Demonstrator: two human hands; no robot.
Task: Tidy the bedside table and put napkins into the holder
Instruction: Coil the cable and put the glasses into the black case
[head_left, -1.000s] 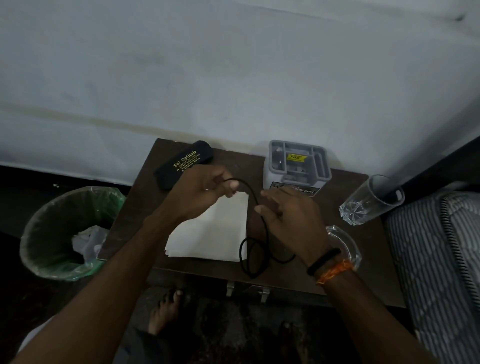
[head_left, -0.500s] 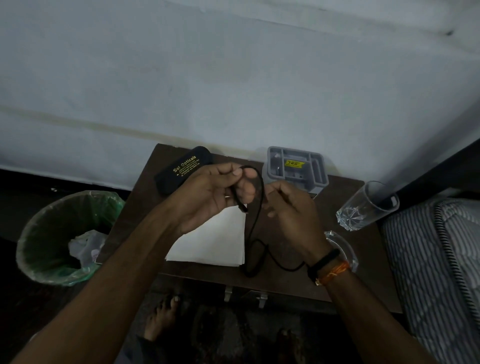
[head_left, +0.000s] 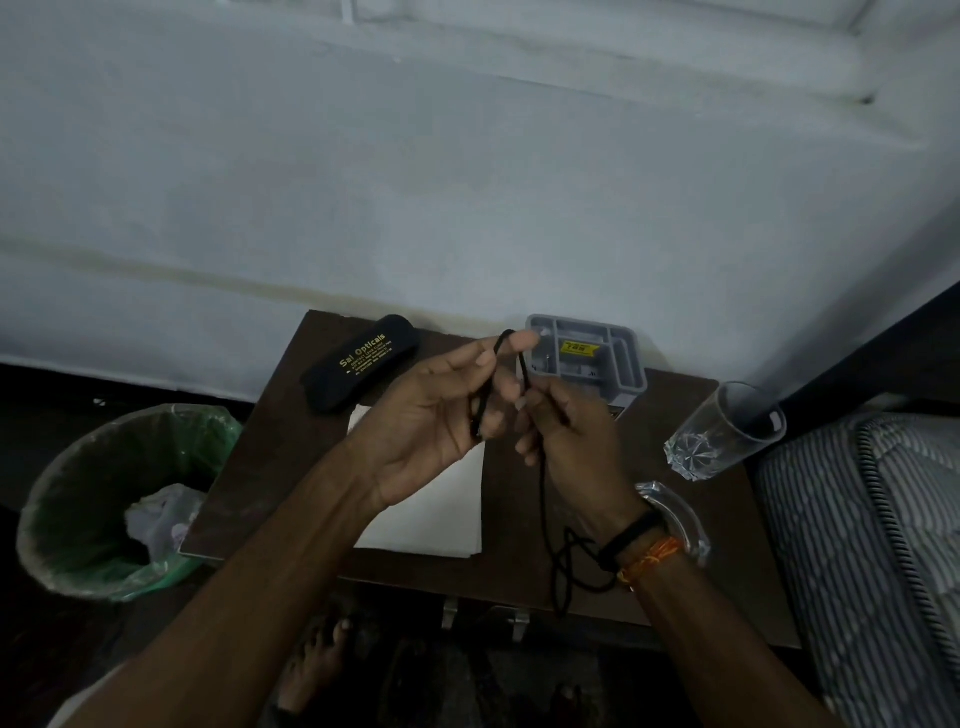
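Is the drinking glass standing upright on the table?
No, the drinking glass lies on its side on the table, its open mouth pointing toward the bed.

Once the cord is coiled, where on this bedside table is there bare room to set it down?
Bare wood shows on the table left of the napkins, below the glasses case, and between holder and tumbler. The right front is crowded: glass dish, trailing cord.
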